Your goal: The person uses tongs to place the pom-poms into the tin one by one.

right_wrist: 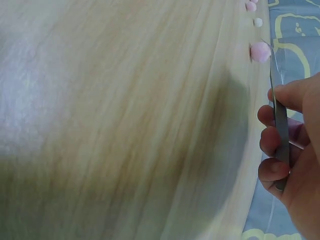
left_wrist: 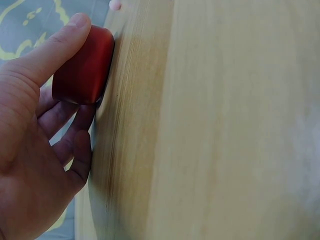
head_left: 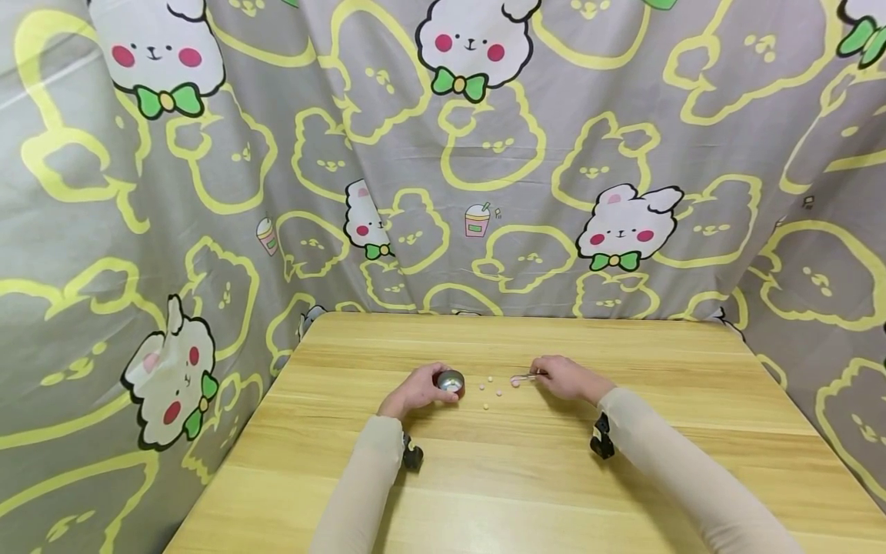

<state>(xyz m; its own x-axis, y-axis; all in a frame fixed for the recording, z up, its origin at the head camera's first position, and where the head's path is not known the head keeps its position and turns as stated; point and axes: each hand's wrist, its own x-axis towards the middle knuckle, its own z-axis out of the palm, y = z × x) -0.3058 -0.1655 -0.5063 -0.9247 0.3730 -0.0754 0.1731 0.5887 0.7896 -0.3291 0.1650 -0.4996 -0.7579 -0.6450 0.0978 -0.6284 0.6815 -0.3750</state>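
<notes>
My left hand [head_left: 418,387] grips a small round tin [head_left: 451,382], thumb on one side and fingers on the other. Its outside looks red [left_wrist: 85,65] in the left wrist view, and its inside is silvery in the head view. Across from it, my right hand [head_left: 564,378] holds metal tweezers [right_wrist: 281,130] with fine bent tips. Those tips are at a pink pompom [right_wrist: 260,52], larger than the others; whether they squeeze it, I cannot tell. Several smaller pale balls, among them a pink one [head_left: 499,393] and a yellowish one [head_left: 486,406], lie between the hands.
Both hands work over a wooden table [head_left: 484,485]. A patterned grey curtain [head_left: 429,154] hangs behind the far edge and along both sides. Dark wrist mounts [head_left: 602,437] sit at both cuffs, close above the tabletop.
</notes>
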